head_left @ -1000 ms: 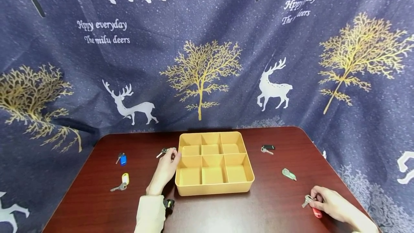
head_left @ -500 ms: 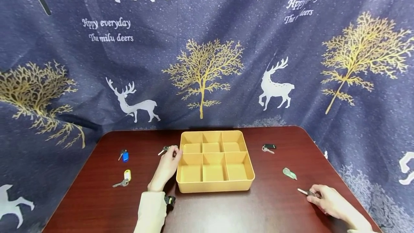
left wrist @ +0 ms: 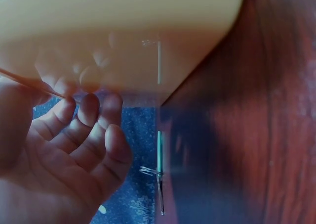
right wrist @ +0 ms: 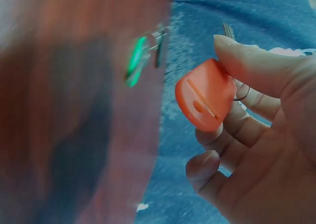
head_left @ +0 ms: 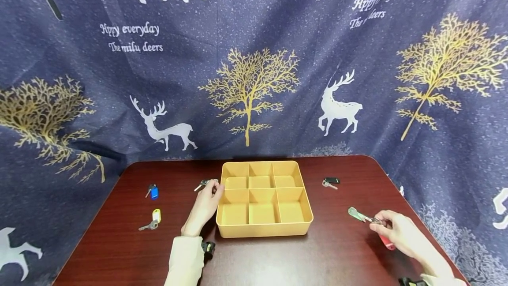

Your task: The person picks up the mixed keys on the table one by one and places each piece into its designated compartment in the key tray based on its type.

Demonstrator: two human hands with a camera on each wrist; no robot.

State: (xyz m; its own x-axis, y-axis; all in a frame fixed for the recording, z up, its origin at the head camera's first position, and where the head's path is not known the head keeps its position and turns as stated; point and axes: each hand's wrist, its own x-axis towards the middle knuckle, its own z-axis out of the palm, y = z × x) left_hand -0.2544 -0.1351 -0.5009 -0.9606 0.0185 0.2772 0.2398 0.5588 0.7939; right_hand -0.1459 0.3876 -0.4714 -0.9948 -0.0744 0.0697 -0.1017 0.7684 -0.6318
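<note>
My right hand [head_left: 401, 231] pinches a key with a red key tag [head_left: 387, 242], raised off the table at the right. In the right wrist view the slotted red tag [right wrist: 205, 96] hangs under the thumb, and a toothed key tip [right wrist: 228, 31] pokes out beyond it. Just past it lies a key with a green tag [head_left: 356, 213], overlapped by the held key in the head view. My left hand [head_left: 204, 204] grips the left rim of the yellow six-compartment box [head_left: 262, 231]; in the left wrist view its curled fingers [left wrist: 88, 110] are against the wall.
Keys with a black tag [head_left: 332, 180] lie right of the box. Behind my left hand are keys with a pale green tag [head_left: 203, 183]. Farther left lie keys with a blue tag [head_left: 154, 193] and a yellow tag [head_left: 156, 215]. A patterned cloth [head_left: 254, 78] hangs behind the table.
My right hand has lifted the red-tagged key off the table and moved it up and forward toward the green-tagged key. My left hand stays at the box.
</note>
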